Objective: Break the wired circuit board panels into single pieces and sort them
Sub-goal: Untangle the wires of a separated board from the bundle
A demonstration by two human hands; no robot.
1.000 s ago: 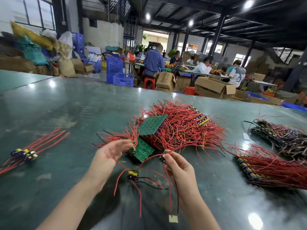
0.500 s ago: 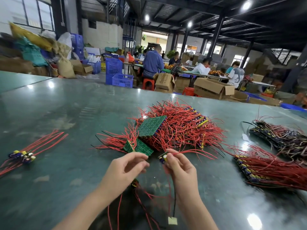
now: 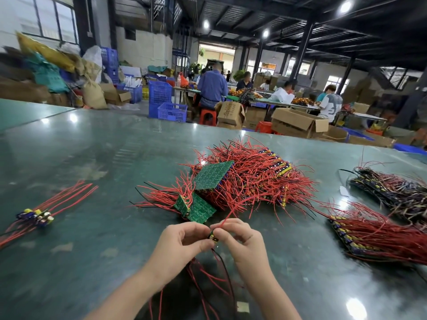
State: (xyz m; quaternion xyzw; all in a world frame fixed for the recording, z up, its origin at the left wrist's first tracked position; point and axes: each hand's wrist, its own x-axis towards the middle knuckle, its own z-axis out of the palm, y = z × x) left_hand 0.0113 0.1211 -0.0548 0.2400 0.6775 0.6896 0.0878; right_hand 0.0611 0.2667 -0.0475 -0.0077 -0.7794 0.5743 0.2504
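My left hand and my right hand meet above the near table edge, both pinching one small wired board strip. Red and black leads hang from the strip below my hands, and one red lead arcs up past my right fingers. Just beyond my hands lie two green panels, solder side up. A third green panel leans on the big heap of red-wired boards. A small group of separated pieces with long red wires lies at the far left.
The dark green table is glossy. At the right lie a row of red-wired boards and a darker bundle. A small white scrap sits near the front edge. Workers, cardboard boxes and blue crates stand behind the table.
My left hand let go of a green panel, which now lies on the table, and came over to my right hand. Both hands now pinch the same small strip, closer to me.
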